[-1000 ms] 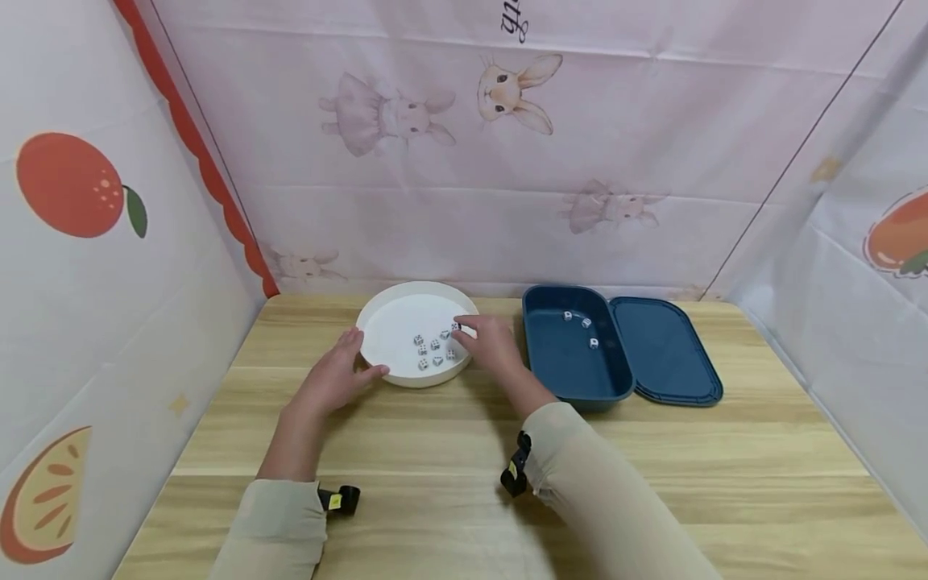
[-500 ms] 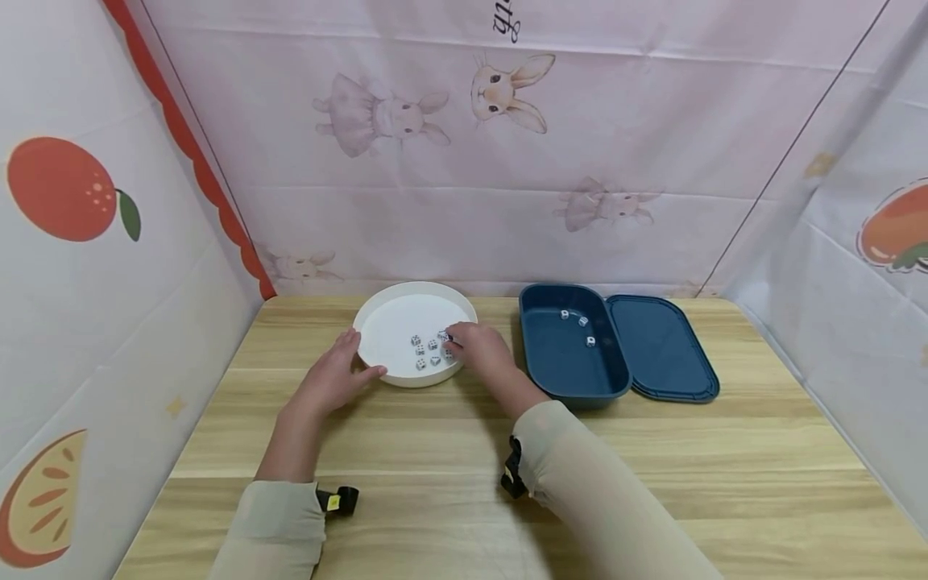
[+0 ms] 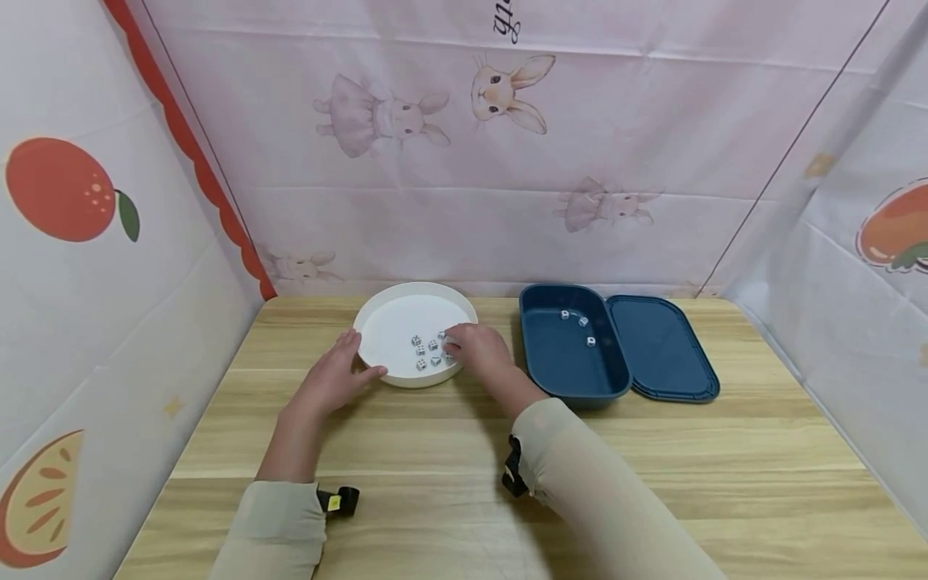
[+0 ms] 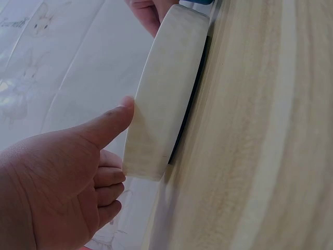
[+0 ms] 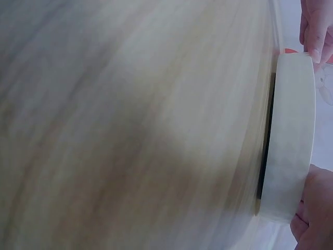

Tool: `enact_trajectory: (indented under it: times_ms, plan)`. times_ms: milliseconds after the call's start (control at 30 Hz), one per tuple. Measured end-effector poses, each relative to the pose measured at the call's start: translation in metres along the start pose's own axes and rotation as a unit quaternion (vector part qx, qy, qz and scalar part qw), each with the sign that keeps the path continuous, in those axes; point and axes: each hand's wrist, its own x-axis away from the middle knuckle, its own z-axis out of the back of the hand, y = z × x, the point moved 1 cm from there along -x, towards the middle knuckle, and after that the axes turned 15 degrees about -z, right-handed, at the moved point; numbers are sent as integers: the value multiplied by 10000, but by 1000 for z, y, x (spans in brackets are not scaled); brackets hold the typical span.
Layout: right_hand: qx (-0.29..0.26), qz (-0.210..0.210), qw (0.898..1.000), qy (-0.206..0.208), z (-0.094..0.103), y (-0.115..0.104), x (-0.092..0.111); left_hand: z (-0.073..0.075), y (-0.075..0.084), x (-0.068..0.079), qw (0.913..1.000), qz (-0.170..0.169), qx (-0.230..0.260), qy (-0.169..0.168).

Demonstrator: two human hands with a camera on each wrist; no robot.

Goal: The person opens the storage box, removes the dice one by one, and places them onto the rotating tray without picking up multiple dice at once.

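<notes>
Several white dice (image 3: 420, 350) with dark pips lie in a round, low-walled white tray (image 3: 387, 322). My left hand (image 3: 333, 379) touches the tray's left side, thumb along the front rim and fingers at the outer wall; the left wrist view shows the thumb tip (image 4: 126, 102) at the rim. My right hand (image 3: 480, 350) reaches over the tray's right rim. Its thumb and index finger pinch a die, mostly hidden by the fingertips, low among the other dice. In the right wrist view, that hand (image 5: 318, 203) is partly behind the tray wall (image 5: 291, 135).
Right of the tray stands a deep blue rectangular box (image 3: 573, 379) with a few dice (image 3: 590, 342) inside. Its flat blue lid (image 3: 663, 350) lies against its right side. A printed cloth (image 3: 435, 225) hangs behind the wooden table (image 3: 406, 467).
My right hand has moved a little left and down into the tray with the pinched die, which the fingertips now mostly cover. My left hand stays at the rim.
</notes>
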Motion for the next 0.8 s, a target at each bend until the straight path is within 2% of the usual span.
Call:
enact_trajectory:
  times_ms: [367,500,600,733,800]
  plan:
    - [-458,-173,9981,-375,9,8,5,0,0,0,10000,62,11,-46]
    - [-373,-249,9989,-133,22,15,6,-1,-2,1,10000,85,4,-49]
    - [-366,-318,9986,234,38,29,6,-1,-2,1,9999,96,20,-33]
    - [-602,-631,9939,682,58,62,7,0,-1,0,9999,118,51,-19]
    - [-675,-876,9910,759,67,82,7,0,-1,0,9999,125,40,-30]
